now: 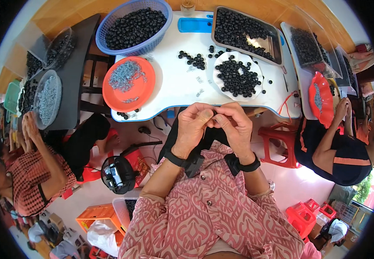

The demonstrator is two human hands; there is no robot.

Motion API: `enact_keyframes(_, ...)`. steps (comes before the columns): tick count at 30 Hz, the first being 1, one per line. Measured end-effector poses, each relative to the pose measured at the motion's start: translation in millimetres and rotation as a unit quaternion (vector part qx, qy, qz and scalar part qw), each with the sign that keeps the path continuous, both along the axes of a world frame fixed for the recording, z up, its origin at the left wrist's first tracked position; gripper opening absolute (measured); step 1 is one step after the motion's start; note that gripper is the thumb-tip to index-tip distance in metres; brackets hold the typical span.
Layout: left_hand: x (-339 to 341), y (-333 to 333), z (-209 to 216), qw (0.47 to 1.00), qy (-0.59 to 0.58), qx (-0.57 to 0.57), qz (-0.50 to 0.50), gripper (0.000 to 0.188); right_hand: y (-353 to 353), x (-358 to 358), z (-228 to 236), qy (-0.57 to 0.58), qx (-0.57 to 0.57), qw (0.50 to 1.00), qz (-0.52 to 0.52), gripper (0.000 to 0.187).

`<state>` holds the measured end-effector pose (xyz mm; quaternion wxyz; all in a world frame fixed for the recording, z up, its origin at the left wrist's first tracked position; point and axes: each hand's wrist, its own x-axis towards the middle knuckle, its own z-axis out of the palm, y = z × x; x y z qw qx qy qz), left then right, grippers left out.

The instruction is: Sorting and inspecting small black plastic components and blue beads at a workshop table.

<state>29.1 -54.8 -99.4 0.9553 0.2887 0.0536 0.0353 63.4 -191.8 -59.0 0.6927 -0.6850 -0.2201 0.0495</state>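
My left hand [193, 129] and my right hand [234, 126] meet at the table's front edge, fingertips pinched together. Between them is a small black round piece [214, 113], mostly covered by my fingers. Just beyond my right hand, a white scalloped plate [218, 88] holds many such black pieces, which look like little wheels with a center hole. Left of my hands, a red plate [142, 95] carries a heap of small silvery metal parts [128, 75]. Loose black pieces [194, 60] and a few metal bits [200, 80] lie on the white tabletop between the plates.
A blue basket [166, 32] and a metal tray [277, 47], both with black pieces, stand at the back. Co-workers sit left [44, 172] and right [338, 151] at their own tables. A red stool [282, 146] is beside me; an orange crate [88, 216] is on the floor.
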Motion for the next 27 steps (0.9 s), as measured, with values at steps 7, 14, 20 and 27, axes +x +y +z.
enact_keyframes(7,-8,-6,32,0.972,-0.029,0.231,0.033,0.026,-5,-1,10,0.004,0.034,0.999,-0.013,0.013)
enact_keyframes(14,-12,-8,37,0.958,-0.033,0.281,0.042,0.026,-9,-5,18,-0.029,0.022,0.999,-0.012,0.012)
enact_keyframes(20,-17,-9,44,0.952,-0.045,0.299,0.051,0.024,-13,-8,16,-0.051,0.003,0.999,-0.019,0.011)
enact_keyframes(27,-25,-9,33,0.948,-0.045,0.312,0.041,0.020,-10,-19,2,-0.065,-0.019,0.997,-0.035,0.003)
